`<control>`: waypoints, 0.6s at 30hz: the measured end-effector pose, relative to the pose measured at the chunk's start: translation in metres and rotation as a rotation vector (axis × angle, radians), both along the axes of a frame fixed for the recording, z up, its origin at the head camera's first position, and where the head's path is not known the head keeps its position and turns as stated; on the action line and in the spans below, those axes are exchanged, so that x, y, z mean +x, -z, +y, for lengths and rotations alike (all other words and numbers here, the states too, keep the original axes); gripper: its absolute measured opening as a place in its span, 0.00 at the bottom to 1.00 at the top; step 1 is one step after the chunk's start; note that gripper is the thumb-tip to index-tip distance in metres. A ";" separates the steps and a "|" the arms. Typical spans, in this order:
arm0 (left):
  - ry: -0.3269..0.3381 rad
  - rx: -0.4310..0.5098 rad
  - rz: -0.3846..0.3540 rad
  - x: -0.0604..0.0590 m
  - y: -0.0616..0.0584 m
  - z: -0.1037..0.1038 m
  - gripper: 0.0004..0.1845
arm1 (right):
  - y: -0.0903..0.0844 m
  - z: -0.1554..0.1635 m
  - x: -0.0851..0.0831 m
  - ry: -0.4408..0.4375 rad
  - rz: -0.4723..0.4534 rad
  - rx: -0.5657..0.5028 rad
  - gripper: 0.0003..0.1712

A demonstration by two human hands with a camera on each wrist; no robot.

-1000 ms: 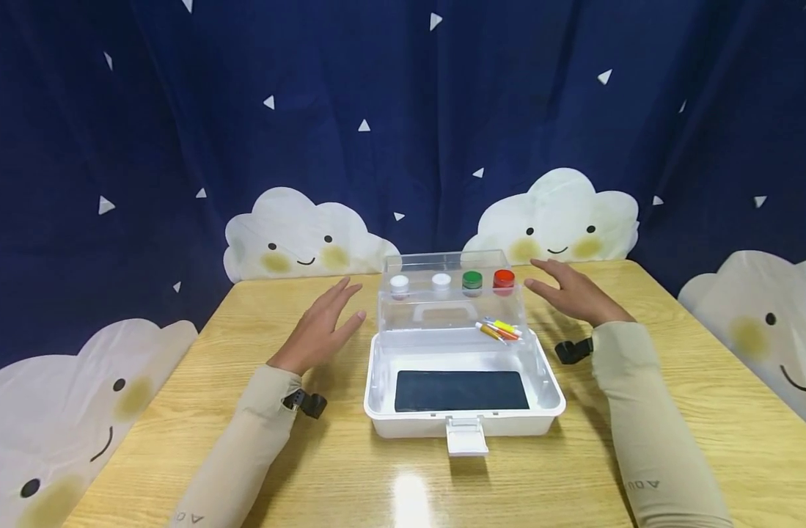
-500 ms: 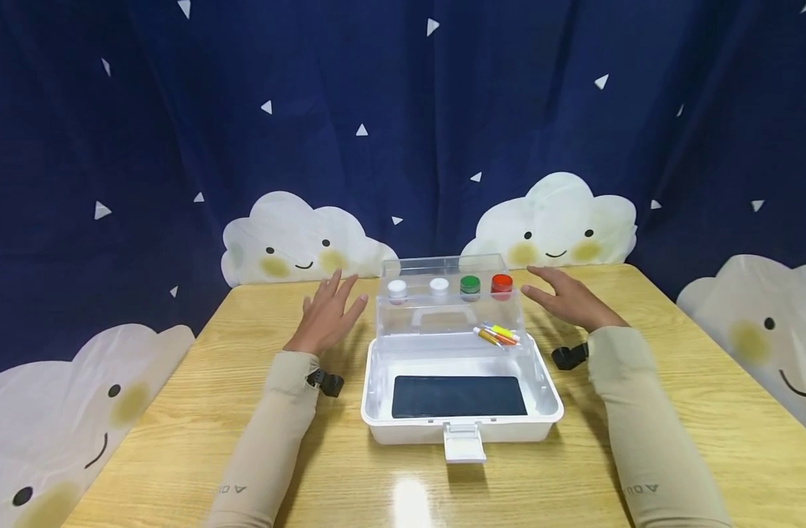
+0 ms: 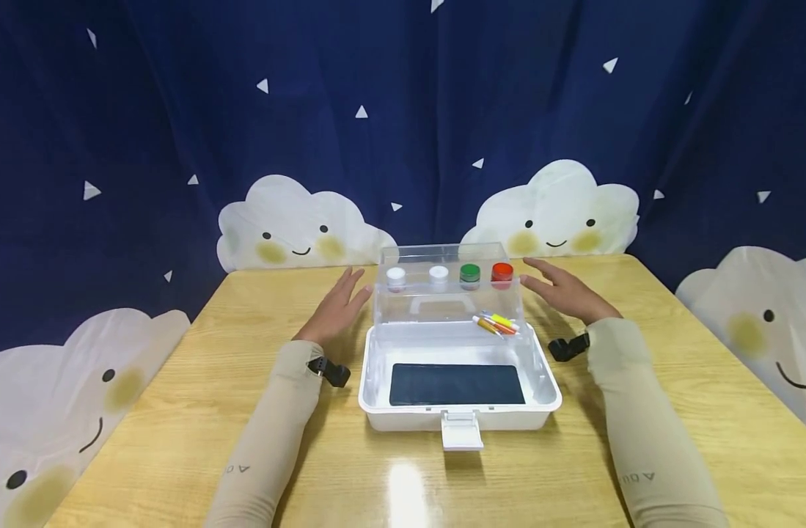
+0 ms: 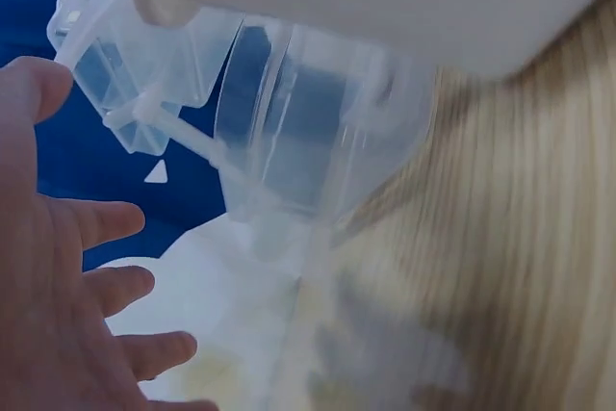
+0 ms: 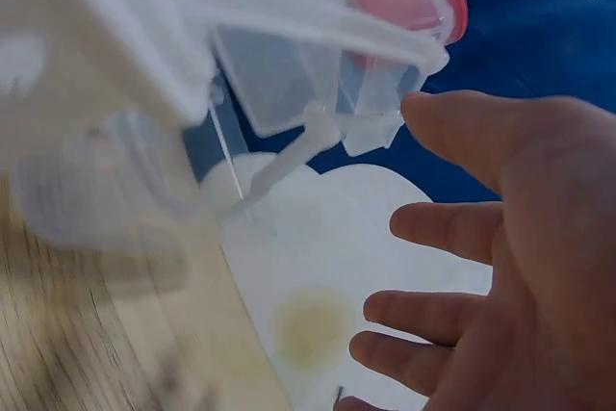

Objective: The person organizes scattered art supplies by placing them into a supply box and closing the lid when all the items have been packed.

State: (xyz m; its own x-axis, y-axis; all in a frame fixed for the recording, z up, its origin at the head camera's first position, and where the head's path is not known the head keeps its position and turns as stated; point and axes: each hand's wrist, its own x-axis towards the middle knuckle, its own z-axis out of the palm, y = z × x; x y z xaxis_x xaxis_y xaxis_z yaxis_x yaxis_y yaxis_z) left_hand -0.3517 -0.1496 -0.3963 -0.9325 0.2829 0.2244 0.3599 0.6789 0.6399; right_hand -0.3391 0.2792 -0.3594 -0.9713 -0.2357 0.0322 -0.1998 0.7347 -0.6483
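A white plastic storage box (image 3: 403, 419) stands on the table with its lid up and a clear tiered tray (image 3: 392, 312) raised at the back. My left hand (image 3: 331, 314) is at the tray's left side, fingers extended and holding nothing. On the other side my right hand (image 3: 570, 295) spreads its fingers, its thumb tip close to the tray's edge. Whether either thumb touches the tray I cannot tell. The upper tier holds two white-lidded jars (image 3: 396, 277), a green-lidded jar (image 3: 470, 275) and a red-lidded jar (image 3: 502, 273). Small colourful pens (image 3: 498, 324) lie in the lower tier.
A dark rectangular slab (image 3: 455, 385) lies in the box's bottom. The front latch (image 3: 460, 433) hangs down toward the wooden table (image 3: 297, 469). Behind the table is a dark blue curtain (image 3: 403, 88) with white clouds.
My left hand has moved right, closer to the tray's left side. My right hand has shifted slightly left. Box, jars and pens keep their places.
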 end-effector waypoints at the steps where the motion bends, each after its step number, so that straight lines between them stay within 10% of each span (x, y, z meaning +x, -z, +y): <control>1: 0.010 0.022 -0.013 -0.001 0.000 0.001 0.38 | 0.000 0.000 -0.001 -0.014 -0.011 -0.034 0.45; 18: 0.178 0.426 -0.326 -0.007 0.015 0.014 0.36 | 0.038 -0.003 -0.016 -0.114 -0.271 -0.568 0.43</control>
State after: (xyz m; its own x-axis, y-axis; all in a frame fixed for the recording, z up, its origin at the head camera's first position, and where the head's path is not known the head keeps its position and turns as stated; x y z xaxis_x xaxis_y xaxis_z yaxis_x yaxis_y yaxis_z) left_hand -0.3583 -0.1357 -0.4109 -0.9188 0.3899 0.0614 0.1829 0.2828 0.9416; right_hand -0.3548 0.2767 -0.3974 -0.9325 -0.3561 -0.0608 -0.0305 0.2454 -0.9689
